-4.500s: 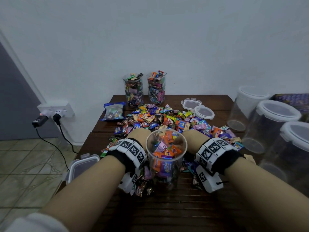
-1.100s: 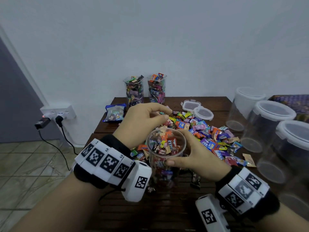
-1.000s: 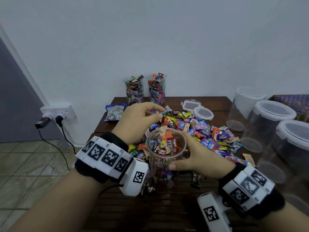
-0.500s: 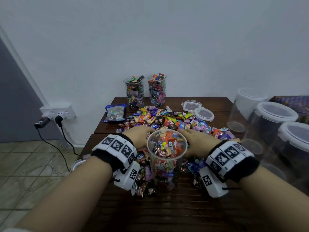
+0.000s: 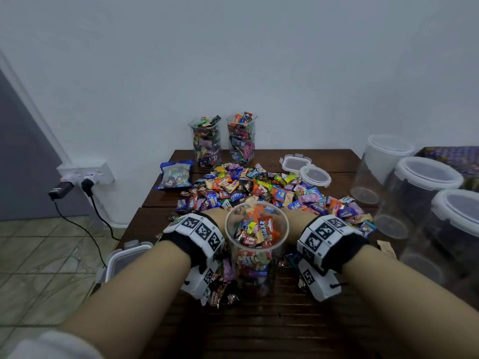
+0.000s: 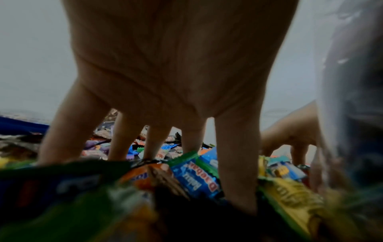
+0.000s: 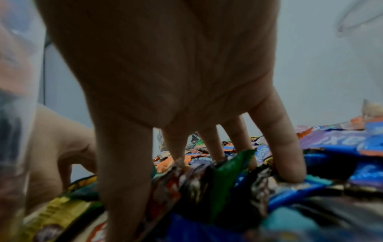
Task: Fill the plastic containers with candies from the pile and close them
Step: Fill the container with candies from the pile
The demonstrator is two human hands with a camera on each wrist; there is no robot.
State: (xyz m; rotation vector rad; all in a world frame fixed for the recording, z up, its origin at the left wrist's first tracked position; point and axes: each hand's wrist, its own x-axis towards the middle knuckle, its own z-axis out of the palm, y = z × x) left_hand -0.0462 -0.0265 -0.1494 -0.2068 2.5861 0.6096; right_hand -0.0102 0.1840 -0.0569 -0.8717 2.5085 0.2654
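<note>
Candies [image 6: 194, 178] under spread fingers [image 6: 238, 172]

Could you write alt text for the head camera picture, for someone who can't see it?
Two hands, left and right, reach into a candy pile on a wooden table, either side of a nearly full clear cup. Two filled tall containers stand by the wall; lidded empty tubs stand at the right.
</note>
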